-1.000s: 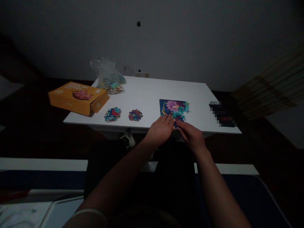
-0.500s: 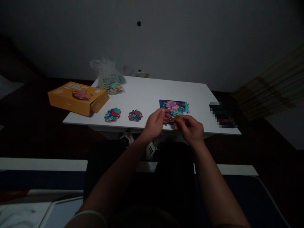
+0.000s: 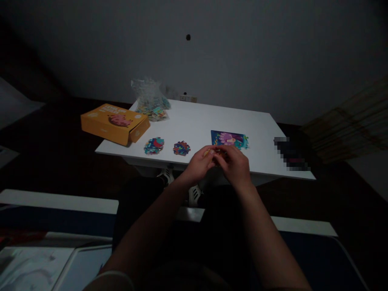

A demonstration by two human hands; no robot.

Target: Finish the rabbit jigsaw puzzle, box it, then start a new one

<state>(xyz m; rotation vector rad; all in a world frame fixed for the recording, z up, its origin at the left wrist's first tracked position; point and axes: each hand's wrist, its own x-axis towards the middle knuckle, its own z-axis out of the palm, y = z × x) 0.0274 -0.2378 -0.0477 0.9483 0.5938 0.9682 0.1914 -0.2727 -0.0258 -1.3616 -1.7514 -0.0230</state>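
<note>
My left hand point(image 3: 198, 165) and my right hand point(image 3: 235, 163) meet above the near edge of the white table point(image 3: 200, 121). Together they pinch a small yellowish puzzle piece point(image 3: 209, 152), mostly hidden by the fingers. Just beyond them lies a partly assembled blue and purple jigsaw point(image 3: 229, 139). Two small piles of loose puzzle pieces, one teal point(image 3: 154, 145) and one red-blue point(image 3: 181, 148), lie to the left of my hands.
An orange puzzle box point(image 3: 115, 123) overhangs the table's left corner. A clear plastic bag of pieces point(image 3: 151, 103) stands at the back left. A dark blurred object point(image 3: 291, 155) lies at the right edge. Shoes point(image 3: 165, 176) show under the table. The room is dim.
My hands lifted off the assembled jigsaw, picked up a piece and drew it toward me. The view shifted a little to the left.
</note>
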